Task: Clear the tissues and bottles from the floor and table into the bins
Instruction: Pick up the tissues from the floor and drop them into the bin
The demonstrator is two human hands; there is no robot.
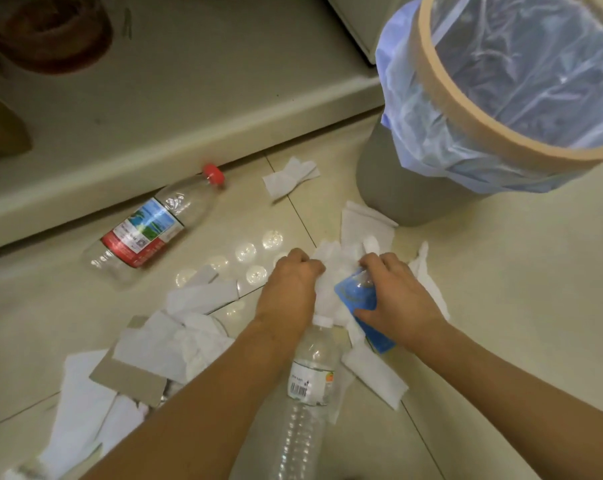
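A grey cardboard piece lies on the tiled floor; a blurred reddish-brown round object sits upper left.

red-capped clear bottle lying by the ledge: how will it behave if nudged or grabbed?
The clear plastic bottle with the red cap looks empty, so probably light. It lies on its side on the smooth tiled floor, so a nudge likely rolls it. Its thin walls look dented; a firm grip may crumple them.
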